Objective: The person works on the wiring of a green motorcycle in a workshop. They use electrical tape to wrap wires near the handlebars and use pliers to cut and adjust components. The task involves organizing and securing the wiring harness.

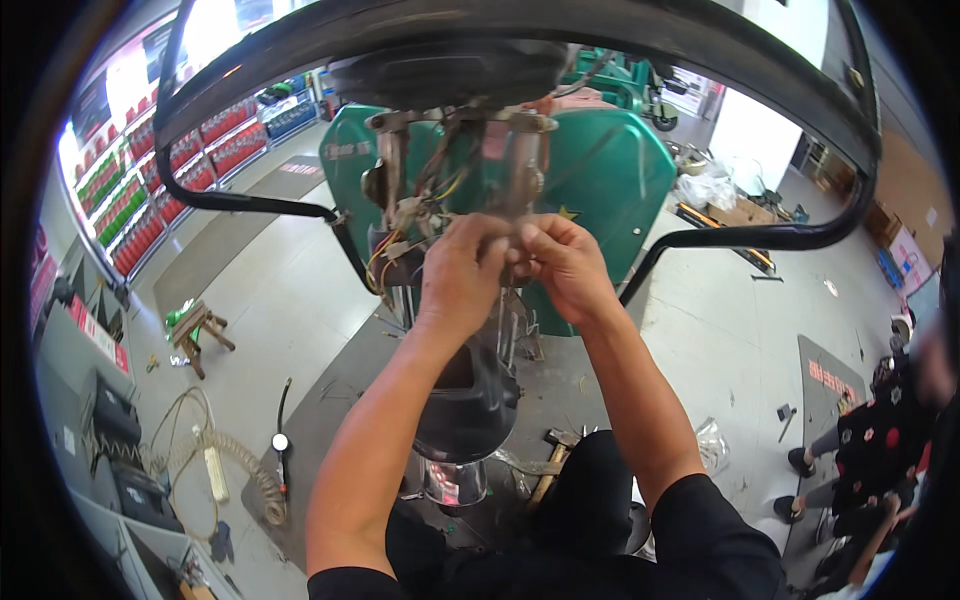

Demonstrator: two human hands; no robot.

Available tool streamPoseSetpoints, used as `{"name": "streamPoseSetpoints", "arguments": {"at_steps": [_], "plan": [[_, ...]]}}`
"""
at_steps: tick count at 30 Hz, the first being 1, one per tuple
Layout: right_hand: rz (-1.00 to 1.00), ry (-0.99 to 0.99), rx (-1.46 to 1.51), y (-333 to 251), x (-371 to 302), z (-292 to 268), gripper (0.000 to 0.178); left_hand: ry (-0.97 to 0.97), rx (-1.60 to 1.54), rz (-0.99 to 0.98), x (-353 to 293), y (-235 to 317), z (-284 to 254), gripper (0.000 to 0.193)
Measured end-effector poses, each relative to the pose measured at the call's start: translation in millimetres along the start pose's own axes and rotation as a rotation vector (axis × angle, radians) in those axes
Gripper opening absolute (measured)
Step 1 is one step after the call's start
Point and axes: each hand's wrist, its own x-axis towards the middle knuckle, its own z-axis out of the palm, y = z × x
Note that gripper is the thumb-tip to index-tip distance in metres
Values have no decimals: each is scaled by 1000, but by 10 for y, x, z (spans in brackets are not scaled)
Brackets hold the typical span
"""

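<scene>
My left hand and my right hand meet in front of the stripped front end of a green vehicle. Both have their fingers pinched together, the tips nearly touching. A small dark piece may be between them, but blur hides what it is. Beside my left hand hangs a tangle of coloured wires with pale connectors. Metal fork tubes rise behind the fingers, a green body panel behind them. Below my hands sits a black plastic fender.
A black tubular frame arches overhead. On the floor below lie a hammer and a dark mat. To the left are a small wooden stool, a coiled air hose and a pressure gauge. A person is at right.
</scene>
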Motion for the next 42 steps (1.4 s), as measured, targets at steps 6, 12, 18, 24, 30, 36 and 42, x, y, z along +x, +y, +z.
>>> {"name": "streamPoseSetpoints", "arguments": {"at_steps": [6,12,18,24,30,36,42], "plan": [[0,60,-174,-92,-82,-167,16,-95,-130,-187,85,48,0,16],[-61,63,-343,-143,-148,-163,22,-141,-117,-157,97,37,1,17],[-162,66,-445,-129,-178,-106,24,-188,-63,-116,69,118,-62,17],[-527,72,-814,-119,-206,-34,26,-229,-24,-102,56,85,-76,15],[-858,116,-1228,-209,-71,-131,12,-184,108,74,103,-18,31,13],[-904,199,-1086,74,109,-244,18,-185,220,53,67,-155,-11,26],[-401,362,-958,-285,-880,-1162,19,-179,259,86,56,-361,57,30]]}}
